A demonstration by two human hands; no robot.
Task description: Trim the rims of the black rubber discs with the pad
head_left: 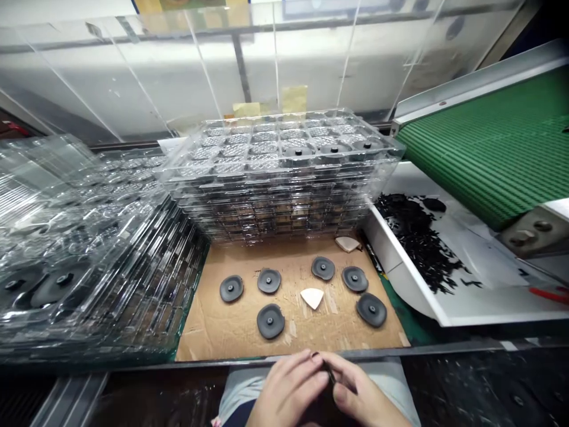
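Bottom centre: my left hand (288,388) and right hand (362,394) meet, fingers pinching a small dark part (329,373). Above them, six discs (270,321) on cardboard (213,329); trays (284,172) behind.

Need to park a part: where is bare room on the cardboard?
Bare cardboard at the front left, between the tray stacks and the discs, and along the front edge. The middle and right are crowded with discs and a white wedge.

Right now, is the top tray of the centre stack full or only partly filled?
Partly filled: the top tray shows a few dark discs at its right; other pockets look empty.
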